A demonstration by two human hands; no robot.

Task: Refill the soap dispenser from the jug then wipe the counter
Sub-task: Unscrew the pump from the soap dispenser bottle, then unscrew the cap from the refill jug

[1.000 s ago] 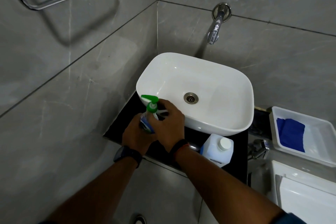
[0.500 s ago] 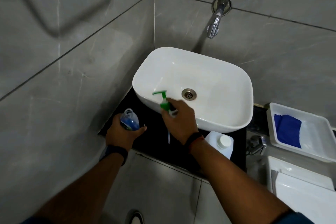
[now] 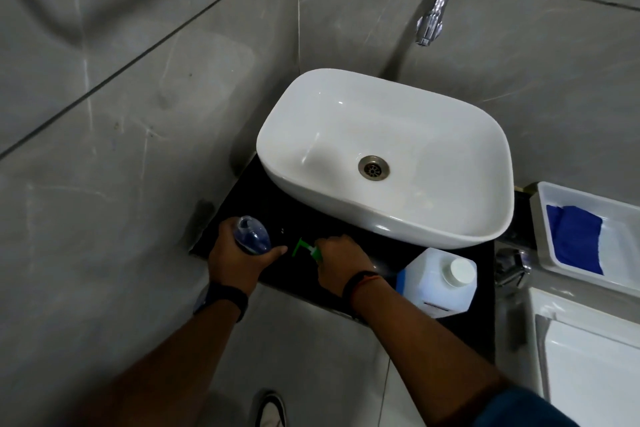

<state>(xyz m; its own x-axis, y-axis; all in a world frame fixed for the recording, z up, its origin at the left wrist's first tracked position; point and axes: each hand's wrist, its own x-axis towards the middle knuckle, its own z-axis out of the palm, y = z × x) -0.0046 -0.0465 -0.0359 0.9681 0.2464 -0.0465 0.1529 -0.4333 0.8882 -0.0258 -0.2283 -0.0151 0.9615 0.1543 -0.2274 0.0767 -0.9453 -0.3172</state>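
Observation:
My left hand (image 3: 239, 258) grips the clear soap dispenser bottle (image 3: 252, 235), which has blue liquid inside and an open neck, at the left end of the black counter (image 3: 294, 218). My right hand (image 3: 341, 260) holds the green pump head (image 3: 306, 249) low over the counter in front of the sink, its tube hidden under my hand. The white translucent jug (image 3: 438, 282) with a white cap stands capped on the counter just right of my right wrist. A blue cloth (image 3: 575, 239) lies in a white tray (image 3: 554, 198) to the right.
A white basin (image 3: 384, 156) fills most of the counter, with a wall tap (image 3: 433, 15) above it. Grey tiled walls close in on the left and back. A chrome valve (image 3: 512, 262) and a white toilet tank (image 3: 588, 357) are at the right.
The pump head came off the bottle. My right hand carried it from the basin rim down to the counter, while my left hand moved the open bottle leftward.

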